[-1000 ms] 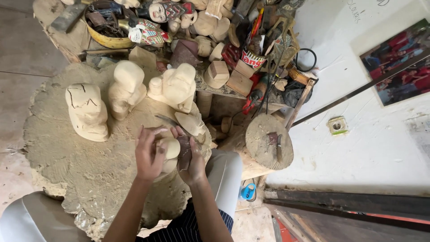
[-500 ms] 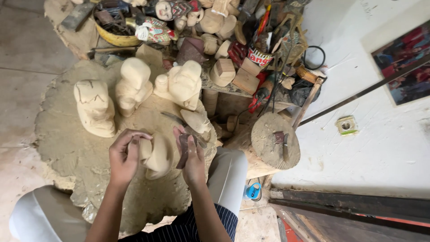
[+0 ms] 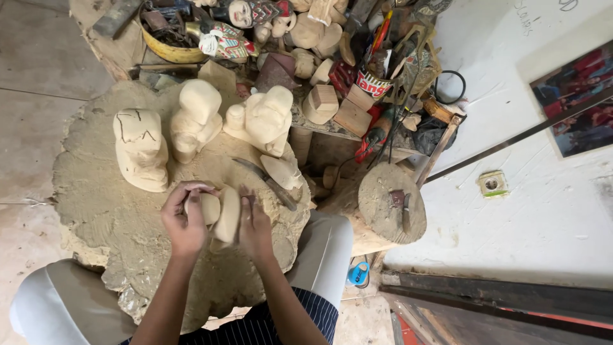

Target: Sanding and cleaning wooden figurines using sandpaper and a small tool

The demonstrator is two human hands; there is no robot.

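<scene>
A pale, rough-carved wooden piece (image 3: 223, 214) rests on a big worn tree-stump block (image 3: 108, 217) between my knees. My left hand (image 3: 185, 220) wraps around its left side. My right hand (image 3: 254, 223) presses against its right side, fingers closed; a small tool may lie under the palm, but I cannot tell. A knife with a dark blade (image 3: 268, 182) lies on the block just beyond my right hand.
Three larger unfinished carvings stand on the block: one at the left (image 3: 139, 148), one in the middle (image 3: 195, 118), one to the right (image 3: 265, 118). Behind them, a cluttered shelf holds wood blanks, painted puppet heads (image 3: 239, 13), a yellow bowl (image 3: 167, 51) and a tin of tools (image 3: 371, 82). A smaller stump (image 3: 391, 204) sits at my right.
The view has shifted slightly. Both hands stay on the small carving, which has turned a little between them; my left hand has closed more around its left side.
</scene>
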